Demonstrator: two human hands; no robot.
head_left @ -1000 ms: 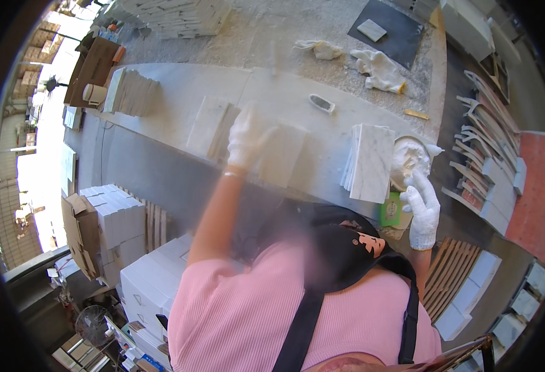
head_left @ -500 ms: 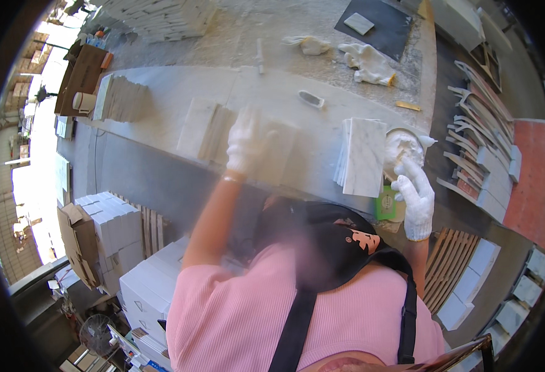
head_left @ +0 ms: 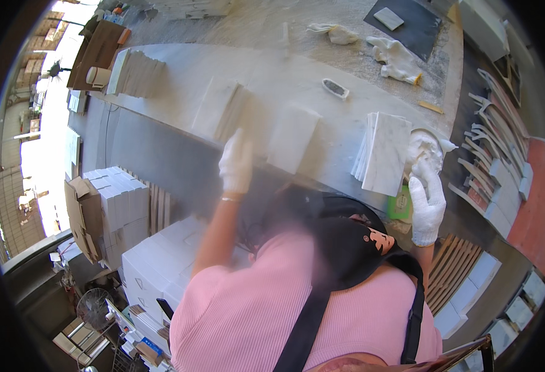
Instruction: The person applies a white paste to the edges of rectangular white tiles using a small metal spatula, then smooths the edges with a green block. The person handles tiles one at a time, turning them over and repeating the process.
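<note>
Marble tile (head_left: 292,137) sits on the long grey workbench (head_left: 179,149), lying flat just to the right of the left hand (head_left: 236,162), with its long axis running from the near edge toward the far side of the bench, tilted a bit. That gloved left hand is the closer one by far; it's raised over the bench edge with fingers loosely spread, not gripping anything as far as I can see, though it's a little blurry. The right hand (head_left: 426,201), also in a white glove, is off at the right end of the bench, closed around a bunched white rag (head_left: 424,149). Between the two hands there's a stack of marble tiles (head_left: 384,152) fanned out on the bench. More tiles (head_left: 220,108) lie left of the single one, another pile (head_left: 136,73) sits at the far left, and spare gloves (head_left: 396,56) lie on the far side. White boxes (head_left: 120,204) are stacked on the floor, near left.
</note>
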